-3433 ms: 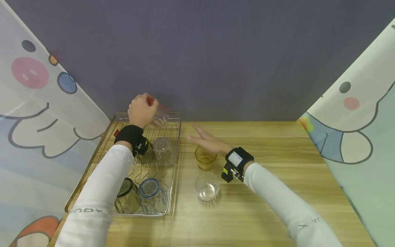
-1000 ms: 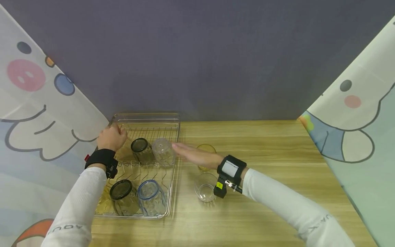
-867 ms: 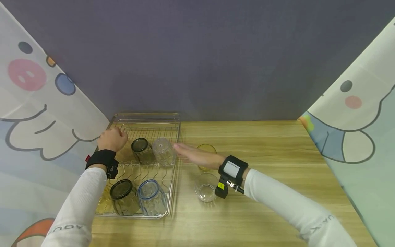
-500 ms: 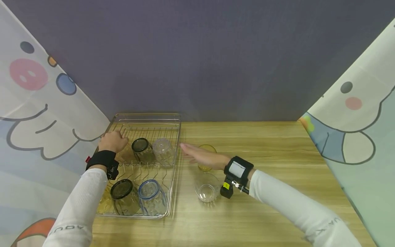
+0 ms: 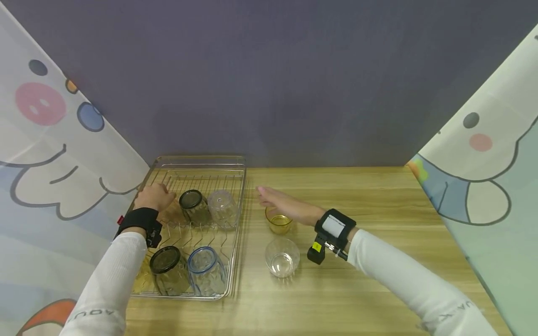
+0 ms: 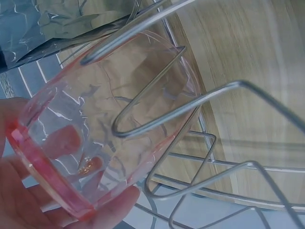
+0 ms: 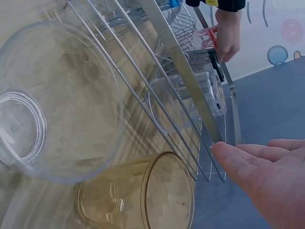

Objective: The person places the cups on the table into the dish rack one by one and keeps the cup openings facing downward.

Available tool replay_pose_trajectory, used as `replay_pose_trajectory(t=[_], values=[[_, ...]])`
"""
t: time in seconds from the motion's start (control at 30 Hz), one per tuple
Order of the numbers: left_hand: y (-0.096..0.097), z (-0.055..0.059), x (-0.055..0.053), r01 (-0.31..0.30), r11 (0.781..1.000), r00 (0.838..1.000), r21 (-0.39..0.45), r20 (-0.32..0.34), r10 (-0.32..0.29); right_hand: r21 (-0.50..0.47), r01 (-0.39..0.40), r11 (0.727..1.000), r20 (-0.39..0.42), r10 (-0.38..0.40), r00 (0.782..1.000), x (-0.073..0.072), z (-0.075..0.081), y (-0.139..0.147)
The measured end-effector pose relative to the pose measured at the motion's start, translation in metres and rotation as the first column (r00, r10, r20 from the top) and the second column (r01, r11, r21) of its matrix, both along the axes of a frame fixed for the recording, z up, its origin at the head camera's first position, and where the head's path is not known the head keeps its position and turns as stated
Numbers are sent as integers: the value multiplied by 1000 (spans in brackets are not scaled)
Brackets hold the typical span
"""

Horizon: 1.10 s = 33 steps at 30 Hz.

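Note:
At the left side of the wire rack [image 5: 201, 157], my left hand [image 5: 153, 197] holds a pink-tinted drinking glass [image 6: 95, 105], upside down among the wires. In the left wrist view, fingers and thumb curve round its thick pink base. My right hand [image 5: 290, 204] hovers palm-sideways with fingers extended, holding nothing. Below it an amber glass [image 5: 279, 226] stands on the table, partly covered by the hand in the head view. A clear glass bowl [image 5: 282, 259] sits nearer to me.
Upturned glasses fill parts of the rack: a dark one [image 5: 193, 207] and a clear one [image 5: 222, 208] behind, another dark one [image 5: 168, 270], a blue-based one [image 5: 207, 270] and a yellow one [image 5: 144, 278] in front. A grey panel [image 5: 294, 93] stands behind the table.
From above the rack's back, my left hand has brought the pink-tinted glass down to the left side, then stayed there. My right hand has lately drawn rightward from the rack's edge.

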State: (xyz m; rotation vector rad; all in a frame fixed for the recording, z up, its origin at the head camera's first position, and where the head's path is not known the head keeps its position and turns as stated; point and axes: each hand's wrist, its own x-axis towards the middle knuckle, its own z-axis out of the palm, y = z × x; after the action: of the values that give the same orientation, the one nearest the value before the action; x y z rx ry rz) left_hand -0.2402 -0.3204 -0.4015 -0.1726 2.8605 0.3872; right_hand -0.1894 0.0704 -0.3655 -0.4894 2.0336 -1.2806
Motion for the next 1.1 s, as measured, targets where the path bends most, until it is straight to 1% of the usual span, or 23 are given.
replay_pose_trajectory(t=[0.1, 0.17, 0.27, 0.37, 0.47, 0.53, 0.63, 0.7, 0.77, 0.87, 0.97, 1.03, 1.1], values=[[0, -3, -1, 14, 1000, 1000, -17, 0, -14, -24, 15, 1000, 3, -15, 1000, -3, 0, 3], [3, -4, -1, 25, 999, 1000, -40, 18, -24, -43, 24, 999, 3, -24, 1000, -5, 1, 6], [9, -2, 2, 33, 997, 997, -69, 75, -27, -49, 48, 998, -7, -48, 999, -9, 2, 12], [14, 1, 4, 19, 998, 993, -52, 121, -13, -73, 73, 995, -16, -75, 997, -13, 4, 18], [17, 3, 5, 9, 1000, 990, -11, 142, -7, -71, 95, 993, -36, -98, 995, -17, 7, 25], [17, 4, 3, 25, 1000, 988, 5, 155, -26, -56, 114, 992, -45, -117, 992, -20, 8, 31], [13, 3, -2, 50, 998, 983, 44, 175, -57, -15, 145, 989, -55, -145, 988, -24, 9, 40], [9, 1, -6, 66, 995, 980, 70, 181, -78, -13, 161, 987, -55, -161, 985, -26, 9, 46], [5, 0, -9, 67, 991, 980, 113, 178, -86, -13, 168, 986, -62, -168, 984, -28, 9, 51], [-1, 0, -12, 53, 978, 982, 200, 167, -87, -10, 173, 985, -75, -173, 982, -29, 10, 58], [-5, 2, -12, 32, 956, 986, 290, 146, -78, -12, 174, 985, -87, -174, 981, -30, 11, 64], [-7, 6, -11, 19, 945, 989, 327, 130, -65, -11, 179, 984, -90, -179, 980, -30, 12, 68], [-7, 11, -10, 8, 940, 992, 341, 117, -51, -8, 183, 983, -94, -183, 979, -30, 14, 72]])
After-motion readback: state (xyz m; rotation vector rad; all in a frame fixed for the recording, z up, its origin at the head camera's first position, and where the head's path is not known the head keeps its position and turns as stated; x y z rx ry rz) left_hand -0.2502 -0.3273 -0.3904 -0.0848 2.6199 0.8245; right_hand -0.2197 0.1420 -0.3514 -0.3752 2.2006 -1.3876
